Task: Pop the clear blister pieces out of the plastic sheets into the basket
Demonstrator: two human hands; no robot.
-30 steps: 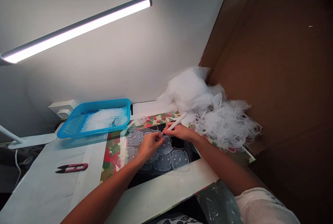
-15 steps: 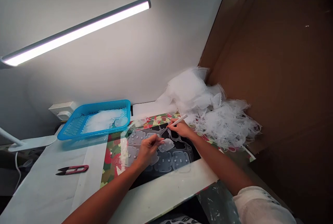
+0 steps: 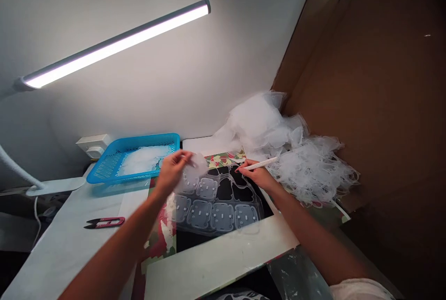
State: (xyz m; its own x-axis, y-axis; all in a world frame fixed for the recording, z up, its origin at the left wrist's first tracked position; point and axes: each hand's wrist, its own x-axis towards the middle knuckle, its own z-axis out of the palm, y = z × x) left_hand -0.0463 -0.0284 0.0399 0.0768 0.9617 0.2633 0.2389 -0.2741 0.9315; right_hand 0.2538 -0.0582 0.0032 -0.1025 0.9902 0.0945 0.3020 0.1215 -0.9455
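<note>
My left hand (image 3: 174, 170) pinches thin translucent cut pieces (image 3: 198, 166) and is raised just in front of the blue basket. My right hand (image 3: 259, 177) grips a slim white pen-shaped tool (image 3: 261, 164); its tip is too small to make out. Under the hands lies a clear plastic sheet (image 3: 223, 218) with several rounded, moulded shapes. Its upper right part has cut-out openings that show the black surface (image 3: 195, 243) below. The right fingers are at the edge of these openings.
The blue basket (image 3: 101, 175) holds a heap of white translucent pieces (image 3: 142, 159). Red-handled thread snips (image 3: 106, 222) lie at the left. A pile of clear sheets (image 3: 256, 116) and stringy offcuts (image 3: 313, 170) rests against brown cardboard (image 3: 365, 81). A tube lamp (image 3: 118, 42) shines above.
My left hand has moved left and up, away from the sheet, with the translucent pieces. My right hand keeps the white tool near the openings, its shaft now tilted flatter. The view has shifted slightly.
</note>
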